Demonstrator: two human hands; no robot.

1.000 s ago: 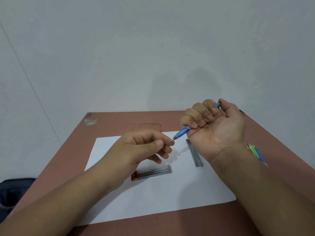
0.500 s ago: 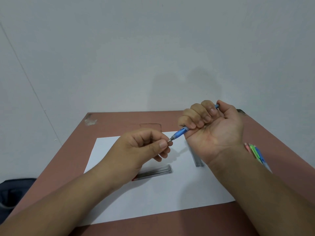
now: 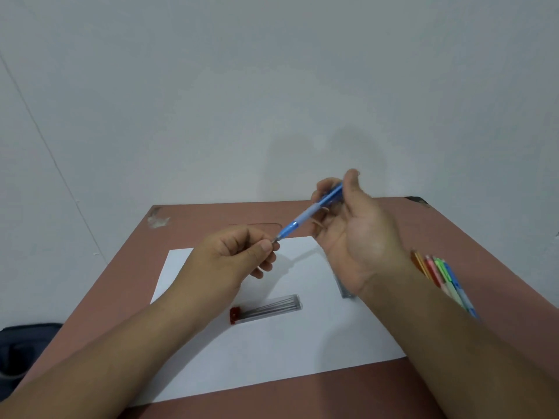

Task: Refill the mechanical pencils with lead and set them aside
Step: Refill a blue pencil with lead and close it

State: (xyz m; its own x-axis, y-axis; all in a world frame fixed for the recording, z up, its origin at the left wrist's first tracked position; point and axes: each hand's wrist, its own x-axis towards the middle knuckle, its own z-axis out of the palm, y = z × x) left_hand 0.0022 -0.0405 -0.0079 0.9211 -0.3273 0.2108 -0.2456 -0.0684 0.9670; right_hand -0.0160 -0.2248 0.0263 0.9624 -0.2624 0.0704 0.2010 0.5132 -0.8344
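A blue mechanical pencil point(image 3: 305, 215) slants above the table, tip down to the left. My left hand point(image 3: 239, 255) pinches its metal tip between thumb and forefinger. My right hand point(image 3: 354, 234) is at the pencil's upper end with loosened fingers; the pencil lies between thumb and fingers there. A clear lead case with a red cap point(image 3: 266, 309) lies on the white paper point(image 3: 296, 352) below my left hand. A second grey lead case point(image 3: 344, 290) shows partly under my right wrist.
Several coloured pencils point(image 3: 441, 276) lie in a row on the brown table point(image 3: 211, 219) at the right, partly behind my right forearm. A dark bag point(image 3: 21, 349) sits on the floor at the lower left. A white wall stands behind the table.
My right hand has loosened from a full fist round the pencil and lifted, exposing most of the blue barrel. My left hand stays pinched at the tip.
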